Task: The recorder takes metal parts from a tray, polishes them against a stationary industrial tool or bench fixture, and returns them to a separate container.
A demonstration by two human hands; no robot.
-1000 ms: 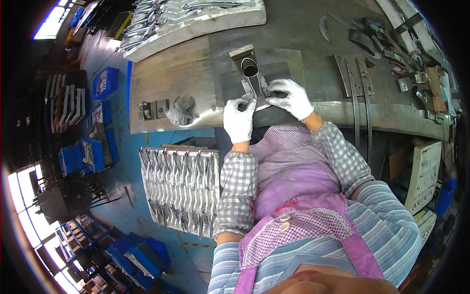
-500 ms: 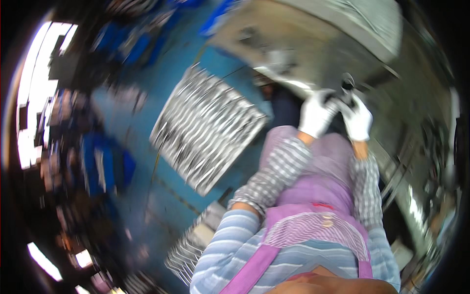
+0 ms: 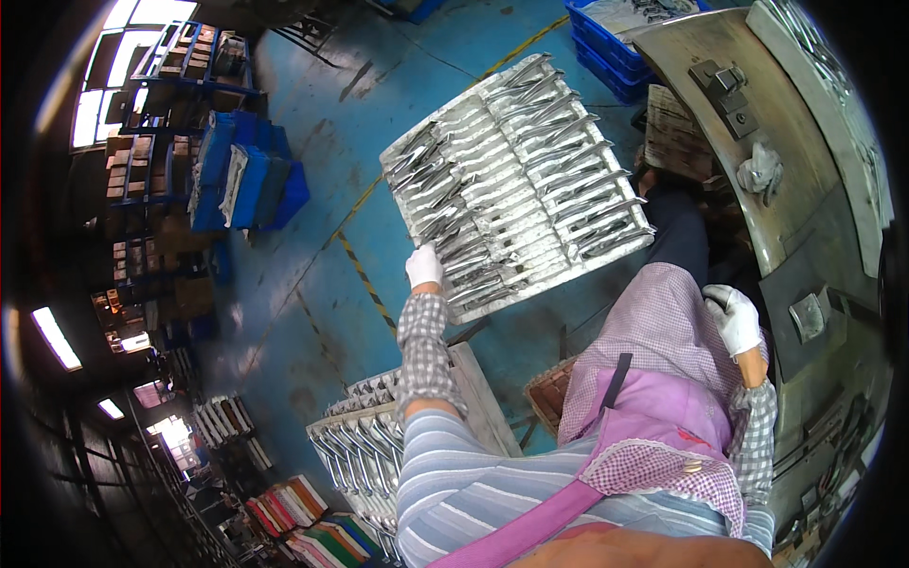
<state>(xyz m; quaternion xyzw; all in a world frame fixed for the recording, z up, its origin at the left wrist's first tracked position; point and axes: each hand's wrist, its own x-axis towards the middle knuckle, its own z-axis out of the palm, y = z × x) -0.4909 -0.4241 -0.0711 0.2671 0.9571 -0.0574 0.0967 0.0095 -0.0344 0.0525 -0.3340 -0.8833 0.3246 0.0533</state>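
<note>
A large white ridged tray (image 3: 595, 254) carries rows of slim, shiny, curved metal pieces (image 3: 568, 123). My left hand (image 3: 423, 267), in a white glove, reaches to the tray's near left edge, beside the metal pieces lying there. Its fingers are drawn together, and what they grip, if anything, is hidden. My right hand (image 3: 734, 320), also gloved in white, is above the right side of my lap, close to the workbench edge. Its fingers are curled in, and I cannot make out anything inside them.
On my right curves a metal workbench (image 3: 805, 213) with a bolted block fixture (image 3: 727, 95), a crumpled grey cloth (image 3: 760, 170) and a small metal block (image 3: 808, 317). Blue crates (image 3: 606, 57) stand beyond. A second rack of bent metal rods (image 3: 355, 454) sits lower left.
My hands have parted from a dark piece they held together near the bench. The left has gone across to the tray; the right has stayed by the bench. The view has turned left.
</note>
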